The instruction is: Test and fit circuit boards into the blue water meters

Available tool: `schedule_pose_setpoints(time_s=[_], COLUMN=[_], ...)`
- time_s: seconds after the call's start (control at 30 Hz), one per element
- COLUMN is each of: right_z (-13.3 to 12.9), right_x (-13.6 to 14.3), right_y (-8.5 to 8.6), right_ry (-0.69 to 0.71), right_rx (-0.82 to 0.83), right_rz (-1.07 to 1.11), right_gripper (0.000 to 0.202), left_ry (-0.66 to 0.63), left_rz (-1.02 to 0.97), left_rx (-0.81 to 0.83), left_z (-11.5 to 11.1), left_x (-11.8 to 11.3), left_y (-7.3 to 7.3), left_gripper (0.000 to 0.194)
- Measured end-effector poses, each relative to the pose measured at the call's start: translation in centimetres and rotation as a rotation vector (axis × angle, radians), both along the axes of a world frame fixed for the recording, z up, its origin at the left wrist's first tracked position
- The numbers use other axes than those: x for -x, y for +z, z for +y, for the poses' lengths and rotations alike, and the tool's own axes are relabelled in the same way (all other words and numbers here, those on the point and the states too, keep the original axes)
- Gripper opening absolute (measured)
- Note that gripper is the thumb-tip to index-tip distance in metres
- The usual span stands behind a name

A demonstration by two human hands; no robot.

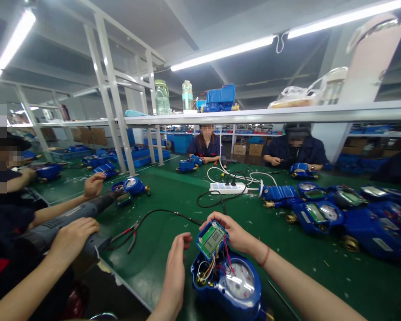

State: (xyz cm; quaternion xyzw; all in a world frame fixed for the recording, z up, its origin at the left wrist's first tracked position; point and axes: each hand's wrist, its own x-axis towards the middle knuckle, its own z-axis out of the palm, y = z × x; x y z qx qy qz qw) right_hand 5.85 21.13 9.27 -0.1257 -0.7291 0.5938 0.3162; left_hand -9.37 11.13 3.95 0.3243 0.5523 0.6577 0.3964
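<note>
My right hand (235, 234) grips a small blue display housing (212, 240) with a green circuit board and a lit digital screen. Thin red, yellow and white wires (217, 263) run from it into the opened compartment of a blue water meter (227, 285). The meter lies on the table right below, its round dial (237, 278) facing up and a brass fitting at its lower end. My left hand (175, 263) is open beside the meter's left side, fingers stretched out and slightly bent, holding nothing. A thin metal rod, perhaps a screwdriver shaft (282, 298), lies right of the meter.
On the green table (173, 191) are red-handled pliers (131, 234), a white power strip (229, 188) with cables, and several blue meters (321, 214) at right. At left, a co-worker's hands (74, 240) are at a grey power tool (76, 218). Two people sit opposite, under a shelf (254, 117).
</note>
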Motion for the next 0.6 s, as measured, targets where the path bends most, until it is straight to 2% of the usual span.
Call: schedule_pose_setpoints(time_s=[0.1, 0.17, 0.27, 0.43, 0.6], right_z=[-0.2, 0.0, 0.4, 0.4, 0.7], right_x=[0.4, 0.6, 0.6, -0.5, -2.0], right_y=[-0.6, -1.0, -1.4, -1.5, -2.1], right_ry=[0.043, 0.064, 0.072, -0.011, -0.191], right_rx=[0.027, 0.029, 0.028, -0.036, -0.138], right_rz=[0.004, -0.001, -0.014, -0.039, -0.025], right_gripper=[0.026, 0.023, 0.021, 0.019, 0.019], left_ry=[0.020, 0.043, 0.013, -0.134, -0.247], left_rz=[-0.117, -0.269, -0.419, -0.401, -0.353], left_rx=[0.021, -0.007, -0.022, -0.024, -0.028], left_z=[-3.0, -3.4, -2.4, -0.7, 0.1], left_x=[-2.2, -3.6, -4.5, -3.9, -4.0], left_y=[-1.2, -1.3, -0.3, 1.7, 2.3], left_gripper=[0.057, 0.058, 0.059, 0.057, 0.055])
